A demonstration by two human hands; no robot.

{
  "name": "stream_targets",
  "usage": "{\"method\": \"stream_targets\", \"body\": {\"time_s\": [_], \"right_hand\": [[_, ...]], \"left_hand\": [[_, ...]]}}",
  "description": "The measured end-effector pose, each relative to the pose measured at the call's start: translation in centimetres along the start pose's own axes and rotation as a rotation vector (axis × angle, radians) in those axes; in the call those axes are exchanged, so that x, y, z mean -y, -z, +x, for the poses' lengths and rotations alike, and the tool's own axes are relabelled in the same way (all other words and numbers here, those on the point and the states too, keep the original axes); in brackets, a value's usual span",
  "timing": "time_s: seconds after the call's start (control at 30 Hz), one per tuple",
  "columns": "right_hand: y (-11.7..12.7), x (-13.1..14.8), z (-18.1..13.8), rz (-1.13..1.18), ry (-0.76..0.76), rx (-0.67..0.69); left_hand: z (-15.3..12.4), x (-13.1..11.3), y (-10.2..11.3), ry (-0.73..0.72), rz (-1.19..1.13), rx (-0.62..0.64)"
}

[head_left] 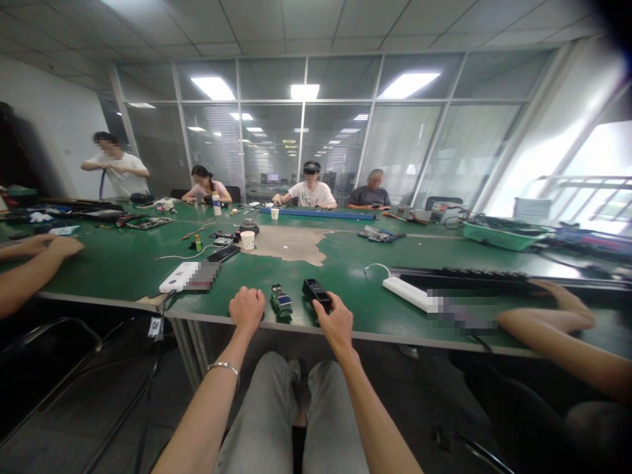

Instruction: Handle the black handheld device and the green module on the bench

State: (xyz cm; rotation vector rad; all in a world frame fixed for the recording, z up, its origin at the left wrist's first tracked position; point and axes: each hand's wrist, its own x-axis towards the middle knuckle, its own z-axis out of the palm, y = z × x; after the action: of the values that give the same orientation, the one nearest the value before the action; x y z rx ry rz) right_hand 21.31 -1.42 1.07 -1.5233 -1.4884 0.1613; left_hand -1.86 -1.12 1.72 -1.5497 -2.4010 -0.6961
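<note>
I sit at the near edge of a large green table (123,266). My left hand (247,307) rests on that edge as a closed fist, and nothing shows in it. Just to its right lies a small green and blue device (281,301), apart from the fist. My right hand (336,319) grips the near end of a black rectangular device (316,293) lying on the table.
A white power strip (409,293) and a long black bar (494,278) lie at the right, beside a neighbour's arm (557,326). Another person's arm (34,263) rests at the left. A white box (178,276), paper cups (247,239), tools and a green tray (498,235) lie farther off. Several people sit opposite.
</note>
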Motion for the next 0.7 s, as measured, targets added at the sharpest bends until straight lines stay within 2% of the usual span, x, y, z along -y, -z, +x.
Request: {"method": "stream_targets", "body": {"time_s": [0.3, 0.7], "right_hand": [[-0.51, -0.25, -0.77, -0.137, 0.023, 0.032], [-0.59, -0.73, -0.94, -0.127, 0.092, 0.007]], "left_hand": [[-0.08, -0.16, 0.22, -0.006, 0.010, -0.014], [-0.11, -0.20, 0.17, -0.006, 0.017, 0.002]]}}
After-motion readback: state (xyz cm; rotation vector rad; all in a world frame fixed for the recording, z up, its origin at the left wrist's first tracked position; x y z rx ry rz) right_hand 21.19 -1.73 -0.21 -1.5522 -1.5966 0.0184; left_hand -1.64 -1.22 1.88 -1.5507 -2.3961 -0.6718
